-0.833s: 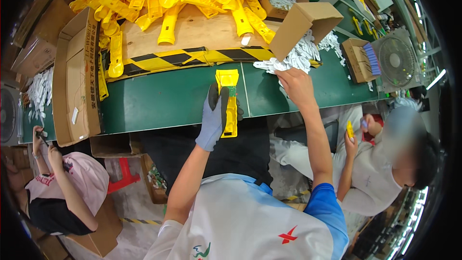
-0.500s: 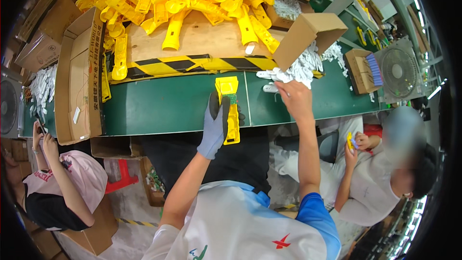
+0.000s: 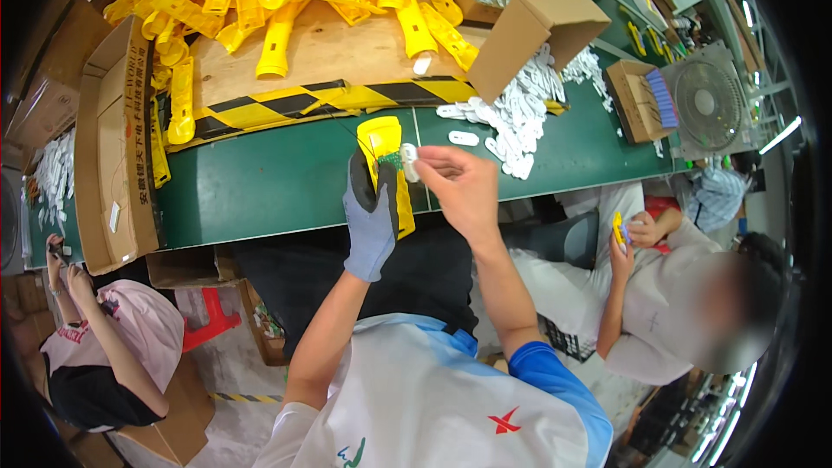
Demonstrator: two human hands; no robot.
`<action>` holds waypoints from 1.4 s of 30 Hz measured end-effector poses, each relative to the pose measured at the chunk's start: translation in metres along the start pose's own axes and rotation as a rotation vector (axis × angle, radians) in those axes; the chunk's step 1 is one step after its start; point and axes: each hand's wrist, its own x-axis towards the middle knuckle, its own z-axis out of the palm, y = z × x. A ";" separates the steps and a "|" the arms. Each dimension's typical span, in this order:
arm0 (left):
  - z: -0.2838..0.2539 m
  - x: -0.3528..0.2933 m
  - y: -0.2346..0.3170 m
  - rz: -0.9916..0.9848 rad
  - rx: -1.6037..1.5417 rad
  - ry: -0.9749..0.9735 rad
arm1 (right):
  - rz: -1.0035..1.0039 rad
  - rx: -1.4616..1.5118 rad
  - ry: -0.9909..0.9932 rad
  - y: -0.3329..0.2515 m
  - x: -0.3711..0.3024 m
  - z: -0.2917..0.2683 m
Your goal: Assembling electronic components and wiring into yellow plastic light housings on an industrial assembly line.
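My left hand [image 3: 371,221], in a grey-blue glove with dark fingers, is closed round a long yellow plastic housing [image 3: 380,133] at the table's front edge. A small green circuit board [image 3: 390,159] shows inside the housing. My bare right hand [image 3: 466,191] pinches a small white oval plastic part [image 3: 409,163] between thumb and fingers, close beside the board. Whether the white part touches the housing is hard to tell. Farther right lies a spilled heap of similar white parts [image 3: 518,126], with one loose white piece [image 3: 464,138] left of it.
A pile of yellow housings [image 3: 277,35] covers a wooden board with a striped yellow-black edge [image 3: 364,97]. Cardboard boxes stand left [image 3: 113,147] and right [image 3: 511,48] on the green table [image 3: 251,182]. A fan [image 3: 709,104] is far right. Seated people flank me.
My right hand has come left from the white heap to the yellow housing, carrying a white part. My left hand still grips the housing. The whole view has shifted slightly.
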 end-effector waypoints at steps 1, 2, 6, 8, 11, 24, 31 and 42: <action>0.003 -0.001 0.004 0.077 0.118 0.031 | 0.031 0.026 -0.039 -0.003 -0.001 0.004; 0.005 0.000 0.009 0.168 0.242 0.066 | 0.032 0.030 -0.039 -0.002 -0.001 0.005; 0.003 0.003 0.010 0.045 0.164 0.045 | 0.087 0.115 -0.050 0.002 0.001 0.010; -0.004 0.003 0.008 -0.005 0.076 0.031 | 0.069 0.100 -0.083 0.006 0.004 0.010; -0.008 0.002 0.005 -0.084 -0.007 -0.006 | 0.208 0.340 -0.258 0.017 0.008 0.002; -0.005 -0.001 0.009 0.149 0.250 -0.048 | 0.089 0.539 -0.293 0.037 0.006 0.010; -0.006 0.011 0.012 0.348 0.480 -0.137 | -0.022 0.472 -0.379 0.050 0.002 0.008; 0.004 0.008 0.022 0.078 0.469 -0.163 | -0.082 0.205 -0.184 0.039 -0.013 0.014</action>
